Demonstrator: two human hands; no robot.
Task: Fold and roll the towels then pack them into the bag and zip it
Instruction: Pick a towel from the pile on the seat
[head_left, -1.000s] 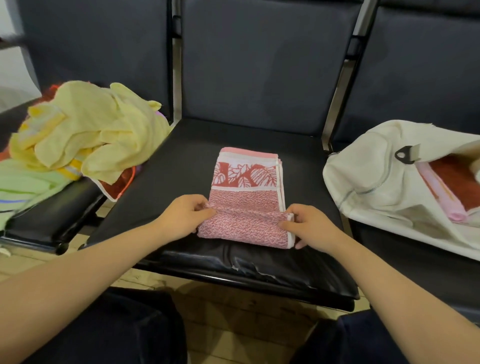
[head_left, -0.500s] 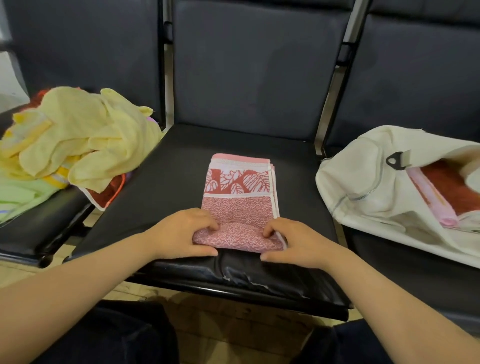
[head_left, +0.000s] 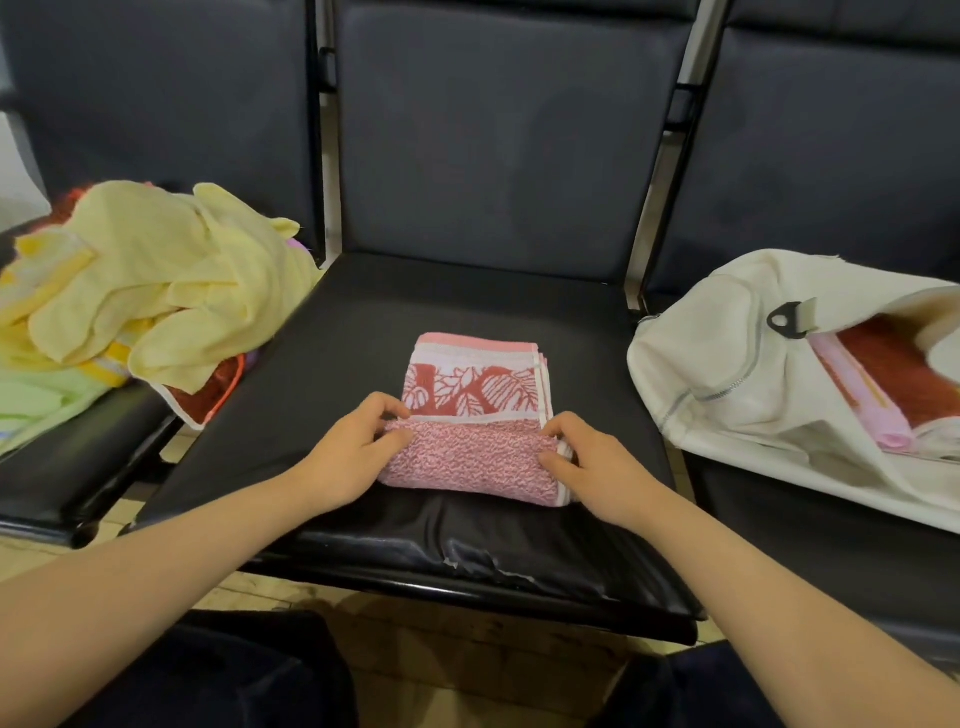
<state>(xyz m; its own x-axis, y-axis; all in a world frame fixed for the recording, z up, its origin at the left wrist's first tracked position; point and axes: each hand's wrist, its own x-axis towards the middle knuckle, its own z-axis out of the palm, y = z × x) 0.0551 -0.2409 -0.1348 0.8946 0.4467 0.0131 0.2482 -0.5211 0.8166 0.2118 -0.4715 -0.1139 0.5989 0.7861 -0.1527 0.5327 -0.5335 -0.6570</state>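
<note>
A pink and red leaf-patterned towel (head_left: 475, 395) lies folded on the middle black seat (head_left: 452, 306), its near end rolled into a thick tube. My left hand (head_left: 353, 449) grips the roll's left end, fingers curled over its top. My right hand (head_left: 584, 460) grips the right end the same way. An open white bag (head_left: 727, 364) lies on the right seat with a red towel (head_left: 893, 358) and a rolled pink towel (head_left: 857, 395) inside.
A heap of loose yellow towels (head_left: 156, 280) sits on the left seat over green cloth (head_left: 36, 400) and red cloth (head_left: 208, 392). The middle seat's front edge has torn vinyl. My dark-trousered legs are below, over a tiled floor.
The roll has grown and moved away from me up the towel, now reaching the leaf band. Both hands moved forward with it.
</note>
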